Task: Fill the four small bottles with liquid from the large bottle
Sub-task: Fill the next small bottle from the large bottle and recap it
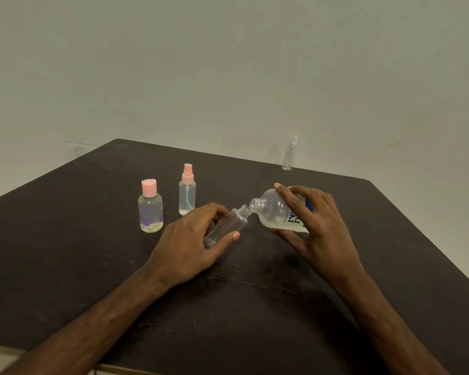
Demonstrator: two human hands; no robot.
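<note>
**Pouring Position: Large Bottle Mouth at Small Bottle Neck**

Centre of frame: the left hand (192, 239) grasps a small clear uncapped plastic bottle (232, 221), fingers and thumb wrapped round its body. The bottle leans with its threaded neck pointing up and right.

Just right of centre: the right hand (317, 226) grasps the large clear plastic bottle with a white-and-blue label (275, 212), which is tipped nearly onto its side. Its open mouth sits just beside the small bottle's neck. Pale liquid lies along its lower wall. Whether liquid is flowing cannot be determined.

Left of centre, upright on the dark brown table (65, 253):
- a round clear bottle with a pink flip cap and purple flower print (150, 209);
- just right of it, a slim clear spray bottle with a pink pump (187, 196).

Upper right, at the table's far edge: a slim clear spray bottle with a clear cap (289, 156), upright.
</note>
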